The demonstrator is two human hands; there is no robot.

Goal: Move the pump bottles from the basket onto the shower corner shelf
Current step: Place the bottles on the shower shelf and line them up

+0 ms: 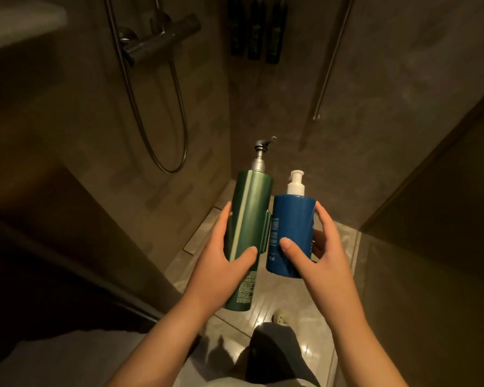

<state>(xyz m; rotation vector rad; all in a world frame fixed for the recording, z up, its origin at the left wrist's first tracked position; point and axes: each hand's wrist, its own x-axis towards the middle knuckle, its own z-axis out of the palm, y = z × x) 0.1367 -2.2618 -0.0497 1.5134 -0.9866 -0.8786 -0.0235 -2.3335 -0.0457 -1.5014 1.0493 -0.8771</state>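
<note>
Shower stall, dim, tiled walls meeting in a corner straight ahead of both hands; hose [140, 121] & mixer valve [162, 37] on the wall beyond the left hand, rail [330, 60] beyond the right.

Left hand [229, 255]: grasping the tall green pump bottle [249, 219] low on its body, thumb across the front, fingers wrapped behind.

Right hand [319, 247]: grasping the shorter blue pump bottle [291, 230], thumb in front, fingers round the far side.

Bottles are carried in the air, side by side, nearly touching, between the two hands. Basket not in view.

Key relation: both long axes run from the wrists toward the corner, bases nearest the person, pumps leading. The green one's grey spout aims toward the right-hand side; the white pump's direction is unclear. Hands abt level, neither clearly nearer the corner; the green pump reaches furthest.

Three dark bottles [254, 26] hang in the corner well beyond the pump tops. Shelf itself can't be made out, so prob. the carry phase, placing not yet begun.
</note>
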